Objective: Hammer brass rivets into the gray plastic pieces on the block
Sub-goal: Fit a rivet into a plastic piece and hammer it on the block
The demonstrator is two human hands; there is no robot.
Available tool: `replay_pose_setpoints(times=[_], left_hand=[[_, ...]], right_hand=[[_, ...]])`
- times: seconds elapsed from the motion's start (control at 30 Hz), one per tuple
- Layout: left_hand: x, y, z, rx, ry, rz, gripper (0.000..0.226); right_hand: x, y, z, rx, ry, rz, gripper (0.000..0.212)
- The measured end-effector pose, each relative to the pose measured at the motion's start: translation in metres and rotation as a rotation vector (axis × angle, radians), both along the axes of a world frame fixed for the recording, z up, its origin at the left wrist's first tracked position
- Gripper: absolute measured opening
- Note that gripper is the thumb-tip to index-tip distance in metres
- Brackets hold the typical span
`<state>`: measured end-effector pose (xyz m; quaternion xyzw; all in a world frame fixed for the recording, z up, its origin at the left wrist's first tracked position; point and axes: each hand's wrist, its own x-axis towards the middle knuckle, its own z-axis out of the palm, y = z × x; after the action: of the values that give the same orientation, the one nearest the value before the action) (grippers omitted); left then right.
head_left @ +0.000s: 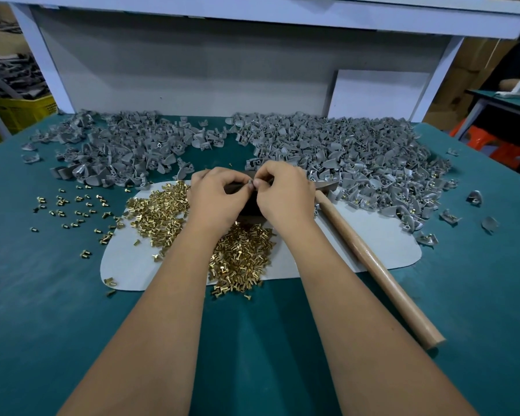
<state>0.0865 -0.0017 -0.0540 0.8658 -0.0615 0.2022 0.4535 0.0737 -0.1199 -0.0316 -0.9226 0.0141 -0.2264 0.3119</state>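
My left hand (218, 196) and my right hand (284, 195) meet fingertip to fingertip over a dark block (248, 205), which they mostly hide. Between the fingertips sits a small gray plastic piece (252, 183); whether a rivet is in it cannot be made out. A heap of brass rivets (240, 253) lies on a pale mat (373, 238) under my wrists, and more rivets (72, 205) are scattered left on the green table. A wooden-handled hammer (373, 262) lies diagonally at my right, untouched. Gray plastic pieces form big piles behind, at the left (126, 145) and the right (357, 151).
Some pieces in the right pile near the hammer carry brass rivets (400, 211). A white board (376, 94) leans against the back wall under a shelf. A yellow crate (21, 112) stands off the table at far left, orange stools (493, 145) at far right.
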Motion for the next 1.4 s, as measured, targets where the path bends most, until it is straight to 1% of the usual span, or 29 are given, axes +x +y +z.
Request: replay_pose_setpoints(times=[0.13,0.2,0.3,0.33,0.4,0.47,0.57,0.63,0.73,0.9,1.03,1.4], left_hand=[[-0.002,0.001,0.001,0.007,0.005,-0.006,0.007],[-0.003,0.002,0.002,-0.003,0.011,-0.018,0.007],[-0.004,0.001,0.003,-0.007,0.023,-0.016,0.006],[-0.004,0.001,0.003,-0.006,0.023,-0.015,0.006],[-0.004,0.001,0.002,-0.007,0.021,-0.015,0.005],[-0.003,0.002,0.002,-0.007,0.021,-0.013,0.005],[-0.003,0.002,0.002,0.004,0.017,-0.012,0.008],[-0.003,0.002,0.002,0.005,0.017,-0.013,0.009],[-0.003,0.002,0.002,0.002,0.016,-0.015,0.008],[-0.003,0.001,0.002,0.005,0.010,-0.006,0.010],[-0.003,0.000,0.002,0.002,0.023,0.002,0.011],[-0.003,-0.001,0.003,-0.002,0.034,-0.007,0.009]], right_hand=[[0.000,-0.002,-0.010,0.041,-0.024,0.044,0.009],[0.001,-0.004,-0.010,0.182,-0.008,0.063,0.014],[0.000,-0.007,-0.005,0.510,0.025,0.070,0.026],[-0.001,-0.007,-0.004,0.570,0.030,0.068,0.028],[-0.001,-0.008,-0.003,0.599,0.041,0.077,0.027],[-0.001,-0.010,-0.004,0.575,0.054,0.100,0.023],[0.001,-0.011,-0.005,0.481,0.057,0.123,0.011],[0.001,-0.010,-0.006,0.435,0.043,0.129,0.007],[0.001,-0.010,-0.006,0.393,0.019,0.133,0.010],[0.003,-0.007,-0.006,0.250,0.002,0.076,0.026],[0.005,-0.004,-0.006,0.159,0.006,0.020,0.020],[0.006,-0.003,-0.005,0.144,0.035,-0.014,0.016]])
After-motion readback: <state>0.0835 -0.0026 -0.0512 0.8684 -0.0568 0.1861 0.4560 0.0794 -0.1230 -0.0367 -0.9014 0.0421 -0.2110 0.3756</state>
